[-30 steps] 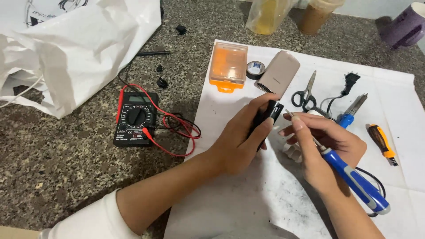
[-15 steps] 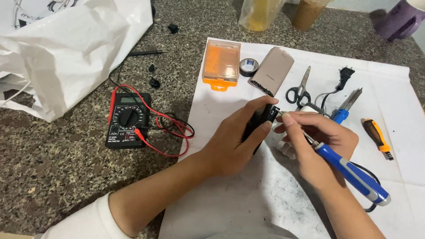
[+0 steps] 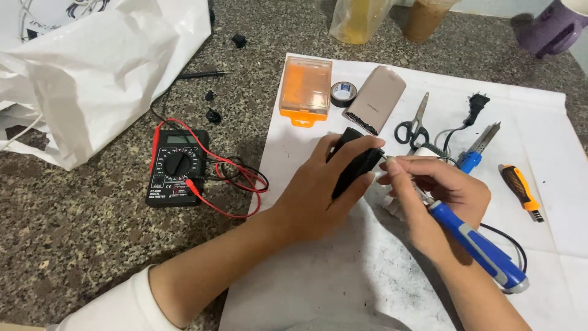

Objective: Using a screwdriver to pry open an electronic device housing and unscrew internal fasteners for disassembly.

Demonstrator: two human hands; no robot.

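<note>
A small black plastic casing (image 3: 354,168) was held just above the white paper sheet (image 3: 539,122) near the middle of the worktop (image 3: 73,245), the left hand (image 3: 321,196) wrapped around it with fingers curled over its top. The right hand (image 3: 438,196) was closed on a screwdriver with a blue and grey handle (image 3: 481,248), its fingertips pinching the thin shaft where the tip met the casing's end. From where I stood, the tip looked liable to slip off that small end and jab the left fingers, since the casing was held in the air rather than braced on the sheet. Behind the hands lay an orange box with a clear lid (image 3: 305,89), a roll of black tape (image 3: 343,93) just beside it, and a beige rounded rectangular pack (image 3: 378,98) with small dark lettering on its face. Further right were black-handled scissors (image 3: 414,125), a black mains plug (image 3: 476,101), a blue-handled soldering iron (image 3: 479,150) and an orange and black tool (image 3: 519,190). To the left sat a black multimeter with red leads (image 3: 176,167), and beyond it a crumpled white plastic bag (image 3: 104,67).
</note>
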